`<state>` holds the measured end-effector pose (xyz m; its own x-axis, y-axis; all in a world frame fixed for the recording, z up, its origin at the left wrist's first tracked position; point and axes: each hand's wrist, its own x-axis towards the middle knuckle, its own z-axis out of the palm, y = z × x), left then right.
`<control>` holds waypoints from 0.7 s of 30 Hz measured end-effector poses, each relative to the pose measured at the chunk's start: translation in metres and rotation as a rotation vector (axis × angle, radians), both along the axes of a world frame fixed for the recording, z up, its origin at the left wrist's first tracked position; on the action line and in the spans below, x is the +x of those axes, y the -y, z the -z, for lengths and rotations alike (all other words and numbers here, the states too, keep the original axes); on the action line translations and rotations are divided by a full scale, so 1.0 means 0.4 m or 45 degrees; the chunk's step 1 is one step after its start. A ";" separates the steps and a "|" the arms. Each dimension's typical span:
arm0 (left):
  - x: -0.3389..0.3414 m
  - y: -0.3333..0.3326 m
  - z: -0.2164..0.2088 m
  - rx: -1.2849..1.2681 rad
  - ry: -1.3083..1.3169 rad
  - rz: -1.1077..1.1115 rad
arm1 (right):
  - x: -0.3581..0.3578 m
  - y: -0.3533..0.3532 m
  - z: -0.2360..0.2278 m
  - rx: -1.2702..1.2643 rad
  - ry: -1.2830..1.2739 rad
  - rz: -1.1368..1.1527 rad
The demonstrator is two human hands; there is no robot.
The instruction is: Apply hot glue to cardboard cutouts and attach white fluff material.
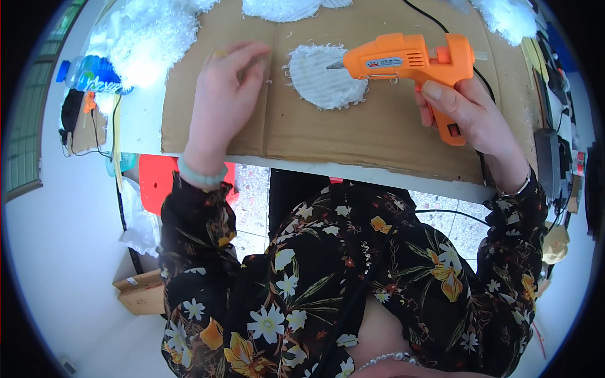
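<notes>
My right hand (472, 113) is wrapped round the handle of an orange hot glue gun (403, 55). Its metal nozzle points left, over a roundish piece of white ribbed fabric (324, 85) with frayed edges. A clear glue stick (481, 55) pokes out of the gun's back end. To the left of the fabric, my left hand (230, 91) hovers over the cardboard (353, 135) with its fingers bent to the right, slightly blurred. Nothing shows in that hand, and it is apart from the fabric.
White fluffy material (151, 44) is heaped at the far left, beside a blue-labelled bottle (94, 74). More white pieces (280, 7) lie at the far edge. The gun's black cable (435, 22) runs behind it. A red stool (157, 183) stands below the table.
</notes>
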<state>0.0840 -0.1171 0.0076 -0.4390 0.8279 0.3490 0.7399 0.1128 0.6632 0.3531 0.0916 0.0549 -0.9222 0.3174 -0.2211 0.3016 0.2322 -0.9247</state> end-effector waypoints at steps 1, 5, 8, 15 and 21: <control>0.004 0.006 0.003 0.005 -0.337 0.001 | 0.000 -0.004 0.008 -0.006 -0.012 0.015; 0.056 0.007 0.005 -0.019 -0.565 0.019 | -0.005 -0.020 0.030 -0.230 -0.100 0.019; 0.072 0.004 0.008 0.001 -0.438 0.042 | -0.012 -0.012 0.028 -0.332 -0.215 0.139; 0.088 0.000 -0.007 -0.078 -0.381 0.162 | -0.002 -0.067 0.109 -0.539 -0.392 0.241; 0.117 -0.001 -0.031 -0.147 -0.739 0.240 | -0.011 -0.044 0.086 -0.510 -0.295 0.321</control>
<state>0.1309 -0.1168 0.0200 -0.0471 0.9194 0.3904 0.9904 -0.0079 0.1381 0.3486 0.1094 0.0205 -0.8670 0.4683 -0.1701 0.0799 -0.2063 -0.9752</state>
